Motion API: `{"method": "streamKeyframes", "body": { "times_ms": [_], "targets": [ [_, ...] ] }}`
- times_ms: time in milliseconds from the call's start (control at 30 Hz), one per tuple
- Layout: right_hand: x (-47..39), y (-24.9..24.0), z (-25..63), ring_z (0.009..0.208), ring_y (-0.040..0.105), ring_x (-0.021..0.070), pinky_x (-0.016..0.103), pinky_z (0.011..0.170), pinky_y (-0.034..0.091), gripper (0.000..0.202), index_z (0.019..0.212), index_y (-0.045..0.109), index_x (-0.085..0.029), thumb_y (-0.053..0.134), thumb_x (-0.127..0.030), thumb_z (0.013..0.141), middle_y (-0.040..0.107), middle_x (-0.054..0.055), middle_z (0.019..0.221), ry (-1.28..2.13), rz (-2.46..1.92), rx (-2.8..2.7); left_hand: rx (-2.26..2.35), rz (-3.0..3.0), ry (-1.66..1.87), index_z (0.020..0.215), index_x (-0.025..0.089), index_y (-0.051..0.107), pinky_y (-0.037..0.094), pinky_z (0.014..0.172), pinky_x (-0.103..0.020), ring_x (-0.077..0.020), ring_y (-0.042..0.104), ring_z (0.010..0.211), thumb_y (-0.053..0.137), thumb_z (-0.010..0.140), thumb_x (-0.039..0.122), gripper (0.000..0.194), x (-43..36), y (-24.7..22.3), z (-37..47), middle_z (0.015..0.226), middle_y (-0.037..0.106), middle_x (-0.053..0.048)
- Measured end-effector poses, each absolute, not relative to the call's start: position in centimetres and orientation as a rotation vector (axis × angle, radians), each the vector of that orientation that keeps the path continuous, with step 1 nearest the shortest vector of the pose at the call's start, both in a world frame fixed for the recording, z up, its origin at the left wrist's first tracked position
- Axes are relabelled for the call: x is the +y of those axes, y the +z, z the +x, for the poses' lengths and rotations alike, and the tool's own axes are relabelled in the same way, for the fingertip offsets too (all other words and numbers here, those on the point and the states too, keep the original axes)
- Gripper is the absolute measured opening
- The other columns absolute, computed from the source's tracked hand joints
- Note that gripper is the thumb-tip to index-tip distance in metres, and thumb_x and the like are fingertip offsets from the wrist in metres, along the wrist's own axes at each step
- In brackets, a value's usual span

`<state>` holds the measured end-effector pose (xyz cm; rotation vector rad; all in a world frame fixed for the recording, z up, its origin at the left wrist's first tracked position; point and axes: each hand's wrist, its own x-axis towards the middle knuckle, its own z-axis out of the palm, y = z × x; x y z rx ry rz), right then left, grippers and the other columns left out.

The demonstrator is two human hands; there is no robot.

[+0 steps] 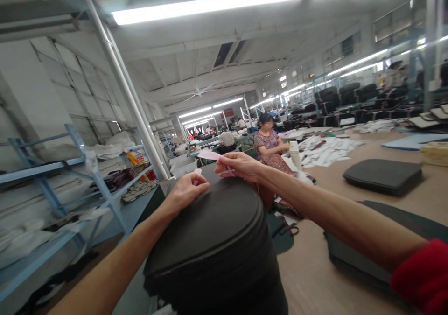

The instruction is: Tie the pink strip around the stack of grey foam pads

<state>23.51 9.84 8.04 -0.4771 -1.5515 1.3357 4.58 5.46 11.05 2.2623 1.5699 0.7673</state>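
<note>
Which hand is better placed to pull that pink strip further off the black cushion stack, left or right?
Probably the right hand: its fingers already pinch the pink strip at the stack's far edge. The left hand rests fisted on the black cushion stack, seemingly bracing it.

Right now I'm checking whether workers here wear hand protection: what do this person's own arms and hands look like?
Both hands are bare: no gloves, rings or watch show on the left hand or the right hand. Both forearms are uncovered too. The right arm ends in a bright red sleeve pushed up near the elbow. No sleeve shows on the left arm within the frame.
</note>
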Motion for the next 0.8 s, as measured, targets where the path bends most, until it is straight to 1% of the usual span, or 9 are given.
{"method": "streamKeyframes", "body": {
  "times_ms": [67, 167, 267, 333, 467, 533, 633, 700, 800],
  "targets": [
    [10.1, 8.7, 23.7, 0.071, 0.062, 0.0110, 0.027, 0.073, 0.046, 0.025, 0.075, 0.058, -0.016, 0.064, -0.040, 0.075, 0.065, 0.001, 0.071, 1.346, -0.459, -1.543, 1.621, 2.362, 0.734, 0.073, 0.018, 0.060, 0.035, 0.055, -0.026, -0.0144, 0.048, 0.059, 0.061, 0.059, 0.048, 0.033, 5.6, 11.0, 4.7, 0.062, 0.053, 0.003],
    [9.6, 10.5, 24.0, 0.064, 0.057, 0.0082, 0.023, 0.066, 0.043, 0.020, 0.072, 0.061, -0.013, 0.060, -0.032, 0.079, 0.063, 0.000, 0.067, 1.078, -0.532, -1.853, 1.669, 2.462, 0.638, 0.070, 0.020, 0.057, 0.035, 0.056, -0.027, -0.0160, 0.050, 0.061, 0.062, 0.059, 0.049, 0.032, 5.8, 11.0, 5.1, 0.063, 0.054, 0.002],
    [8.5, 12.1, 25.3, 0.054, 0.044, 0.0056, 0.020, 0.057, 0.035, 0.016, 0.070, 0.065, -0.012, 0.061, -0.025, 0.076, 0.053, -0.005, 0.056, 0.675, -0.632, -2.201, 1.680, 2.463, 0.661, 0.071, 0.020, 0.056, 0.036, 0.055, -0.027, -0.0158, 0.049, 0.059, 0.061, 0.060, 0.048, 0.031, 6.0, 10.7, 5.5, 0.061, 0.053, 0.003],
    [7.8, 12.9, 26.7, 0.052, 0.036, 0.0048, 0.021, 0.053, 0.029, 0.018, 0.065, 0.064, -0.011, 0.060, -0.025, 0.076, 0.042, -0.007, 0.052, 0.428, -0.697, -2.242, 1.669, 2.451, 0.707, 0.072, 0.020, 0.055, 0.038, 0.056, -0.027, -0.0158, 0.050, 0.060, 0.061, 0.060, 0.048, 0.031, 6.2, 10.5, 5.6, 0.061, 0.052, 0.003],
    [7.8, 13.6, 28.1, 0.050, 0.029, 0.0050, 0.022, 0.051, 0.024, 0.026, 0.062, 0.063, -0.010, 0.056, -0.027, 0.079, 0.033, -0.008, 0.050, 0.233, -0.802, -2.117, 1.648, 2.422, 0.662, 0.073, 0.020, 0.056, 0.038, 0.059, -0.027, -0.0160, 0.050, 0.062, 0.062, 0.058, 0.049, 0.033, 6.3, 10.5, 5.8, 0.063, 0.053, 0.003],
    [8.2, 13.8, 27.2, 0.051, 0.031, 0.0055, 0.022, 0.052, 0.025, 0.023, 0.065, 0.064, -0.009, 0.057, -0.026, 0.078, 0.035, -0.007, 0.050, 0.194, -0.818, -2.132, 1.658, 2.421, 0.608, 0.071, 0.020, 0.056, 0.038, 0.058, -0.026, -0.0162, 0.050, 0.062, 0.061, 0.057, 0.051, 0.034, 6.2, 10.9, 6.1, 0.064, 0.053, 0.003],
    [8.7, 14.2, 24.7, 0.055, 0.040, 0.0068, 0.021, 0.055, 0.028, 0.010, 0.069, 0.067, -0.009, 0.062, -0.018, 0.071, 0.046, -0.005, 0.053, 0.069, -0.773, -2.269, 1.743, 2.446, 0.458, 0.069, 0.020, 0.058, 0.036, 0.058, -0.027, -0.0175, 0.051, 0.064, 0.055, 0.060, 0.061, 0.042, 6.2, 11.8, 6.7, 0.064, 0.055, 0.002],
    [8.7, 14.6, 23.4, 0.061, 0.046, 0.0080, 0.020, 0.057, 0.031, 0.008, 0.072, 0.068, -0.010, 0.062, -0.013, 0.067, 0.054, -0.003, 0.061, -0.004, -0.704, -2.359, 1.832, 2.486, 0.329, 0.066, 0.020, 0.058, 0.035, 0.057, -0.027, -0.0191, 0.051, 0.065, 0.044, 0.063, 0.071, 0.052, 6.4, 12.2, 7.2, 0.062, 0.056, 0.001],
    [8.6, 15.2, 22.5, 0.067, 0.050, 0.0099, 0.020, 0.058, 0.032, 0.012, 0.075, 0.068, -0.013, 0.062, -0.012, 0.065, 0.059, -0.002, 0.068, -0.092, -0.658, -2.423, 1.930, 2.527, 0.222, 0.063, 0.019, 0.055, 0.036, 0.060, -0.029, -0.0213, 0.053, 0.066, 0.027, 0.067, 0.078, 0.065, 6.7, 12.5, 7.8, 0.063, 0.058, -0.002]
  ]
}}
